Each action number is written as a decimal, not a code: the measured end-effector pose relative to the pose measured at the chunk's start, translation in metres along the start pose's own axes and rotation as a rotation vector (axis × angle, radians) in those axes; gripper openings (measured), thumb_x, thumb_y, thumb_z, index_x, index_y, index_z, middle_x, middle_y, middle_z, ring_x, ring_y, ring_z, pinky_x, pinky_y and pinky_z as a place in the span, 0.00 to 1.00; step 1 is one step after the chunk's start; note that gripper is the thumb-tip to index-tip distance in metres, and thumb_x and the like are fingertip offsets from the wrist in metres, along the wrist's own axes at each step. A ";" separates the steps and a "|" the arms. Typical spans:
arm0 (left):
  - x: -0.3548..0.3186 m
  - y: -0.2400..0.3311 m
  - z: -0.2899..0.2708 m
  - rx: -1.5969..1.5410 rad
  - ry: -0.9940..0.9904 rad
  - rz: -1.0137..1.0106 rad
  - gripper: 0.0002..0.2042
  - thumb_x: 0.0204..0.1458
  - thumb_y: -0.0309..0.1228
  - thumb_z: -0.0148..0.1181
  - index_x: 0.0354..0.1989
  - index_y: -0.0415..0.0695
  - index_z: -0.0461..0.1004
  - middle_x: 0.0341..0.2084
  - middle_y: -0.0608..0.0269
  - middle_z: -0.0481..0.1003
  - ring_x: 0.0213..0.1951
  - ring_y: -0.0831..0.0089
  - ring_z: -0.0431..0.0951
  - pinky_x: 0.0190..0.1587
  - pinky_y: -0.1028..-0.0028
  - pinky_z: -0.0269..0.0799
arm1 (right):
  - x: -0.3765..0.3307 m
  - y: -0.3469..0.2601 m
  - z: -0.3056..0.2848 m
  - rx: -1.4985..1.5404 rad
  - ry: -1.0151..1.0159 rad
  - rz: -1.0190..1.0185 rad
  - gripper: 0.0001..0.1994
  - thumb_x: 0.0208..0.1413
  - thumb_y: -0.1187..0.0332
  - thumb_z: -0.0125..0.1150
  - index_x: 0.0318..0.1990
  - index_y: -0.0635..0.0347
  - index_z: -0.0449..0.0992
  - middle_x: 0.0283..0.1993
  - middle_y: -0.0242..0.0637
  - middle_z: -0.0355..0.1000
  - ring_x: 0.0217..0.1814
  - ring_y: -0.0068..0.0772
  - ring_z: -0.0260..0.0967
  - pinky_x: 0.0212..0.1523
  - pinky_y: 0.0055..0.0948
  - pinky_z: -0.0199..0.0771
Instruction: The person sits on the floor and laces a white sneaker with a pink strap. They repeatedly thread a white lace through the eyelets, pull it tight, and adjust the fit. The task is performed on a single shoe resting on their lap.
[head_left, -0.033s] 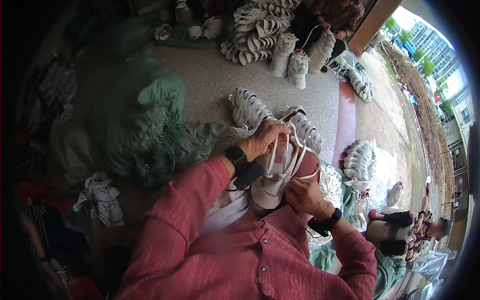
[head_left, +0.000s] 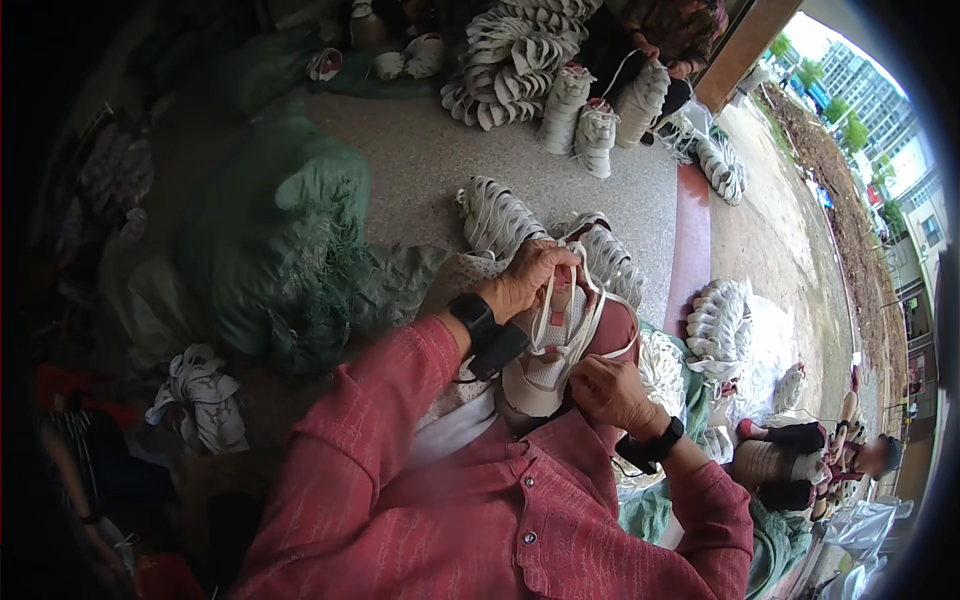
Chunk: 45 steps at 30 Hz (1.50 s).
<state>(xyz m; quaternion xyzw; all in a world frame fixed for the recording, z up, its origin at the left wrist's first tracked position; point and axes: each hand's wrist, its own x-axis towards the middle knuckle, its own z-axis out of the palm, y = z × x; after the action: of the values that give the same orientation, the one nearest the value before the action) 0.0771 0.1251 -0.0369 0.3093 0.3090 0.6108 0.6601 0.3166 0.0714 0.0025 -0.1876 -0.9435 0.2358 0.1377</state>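
Observation:
A white and dusty-pink shoe upper point(head_left: 534, 388) rests against my lap, its toe toward me. White shoelace point(head_left: 592, 325) loops hang loosely across its front. My left hand point(head_left: 540, 270) is closed at the upper's far end, thumb and fingers pinching around the tongue and lace there. Beside the toe, on the right, my right hand point(head_left: 606, 390) is closed in a pinch on the lace; the fingertips are partly hidden. Just beyond the upper lie two stacks of nested white shoe uppers point(head_left: 500, 222).
A large green sack point(head_left: 290, 220) stands at the left. Several stacked uppers point(head_left: 520, 65) are piled at the far side, near another person's hands point(head_left: 650, 48). More uppers point(head_left: 720, 330) lie at the right, where a person point(head_left: 850, 455) sits. A white cloth bundle point(head_left: 202, 400) lies lower left.

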 end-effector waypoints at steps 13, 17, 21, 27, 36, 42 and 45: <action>-0.099 0.058 0.012 1.266 -0.079 0.655 0.10 0.48 0.31 0.68 0.35 0.42 0.74 0.28 0.61 0.73 0.35 0.65 0.78 0.40 0.70 0.73 | 0.017 -0.013 -0.005 0.139 0.148 0.194 0.07 0.55 0.70 0.58 0.40 0.61 0.73 0.35 0.45 0.74 0.35 0.53 0.75 0.35 0.43 0.75; -0.128 0.036 0.001 1.407 -0.308 0.698 0.09 0.46 0.25 0.67 0.35 0.42 0.74 0.29 0.59 0.74 0.33 0.59 0.78 0.37 0.67 0.74 | 0.027 -0.009 -0.006 0.180 0.144 0.160 0.07 0.56 0.69 0.58 0.40 0.61 0.73 0.35 0.48 0.74 0.36 0.53 0.75 0.35 0.43 0.75; -0.121 0.023 -0.002 1.463 -0.366 0.733 0.09 0.47 0.24 0.66 0.35 0.42 0.74 0.30 0.58 0.74 0.34 0.59 0.78 0.37 0.66 0.75 | 0.035 -0.004 -0.012 0.195 0.161 0.160 0.08 0.56 0.68 0.60 0.39 0.62 0.73 0.34 0.49 0.74 0.36 0.53 0.75 0.35 0.42 0.75; -0.113 0.019 -0.001 1.565 -0.461 0.755 0.09 0.47 0.26 0.66 0.35 0.42 0.73 0.31 0.59 0.74 0.35 0.60 0.77 0.39 0.66 0.75 | 0.039 0.024 -0.016 0.284 0.046 0.242 0.14 0.51 0.67 0.68 0.41 0.62 0.72 0.34 0.47 0.75 0.36 0.50 0.76 0.36 0.41 0.75; -0.111 0.025 0.017 1.496 -0.544 0.476 0.05 0.53 0.28 0.60 0.32 0.42 0.71 0.30 0.58 0.72 0.35 0.60 0.77 0.39 0.66 0.72 | 0.039 0.029 -0.014 0.329 -0.032 0.190 0.18 0.46 0.73 0.74 0.43 0.61 0.72 0.36 0.36 0.72 0.38 0.28 0.72 0.39 0.30 0.72; -0.113 0.038 0.015 1.344 -0.573 0.264 0.06 0.51 0.25 0.61 0.35 0.42 0.72 0.33 0.59 0.71 0.38 0.60 0.77 0.41 0.66 0.72 | 0.041 0.024 -0.018 0.355 -0.034 0.163 0.20 0.44 0.68 0.74 0.43 0.62 0.73 0.39 0.43 0.76 0.40 0.42 0.76 0.41 0.36 0.74; -0.111 0.042 0.013 1.334 -0.599 0.300 0.07 0.50 0.23 0.60 0.38 0.42 0.72 0.34 0.60 0.70 0.41 0.60 0.77 0.43 0.64 0.72 | 0.041 0.020 -0.024 0.365 -0.065 0.181 0.18 0.46 0.69 0.73 0.43 0.63 0.73 0.37 0.42 0.76 0.39 0.39 0.76 0.40 0.35 0.74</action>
<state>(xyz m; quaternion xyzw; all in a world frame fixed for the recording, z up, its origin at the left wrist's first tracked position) 0.0547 0.0162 0.0075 0.8362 0.3755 0.2668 0.2976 0.2940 0.1146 0.0205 -0.2358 -0.8685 0.4200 0.1173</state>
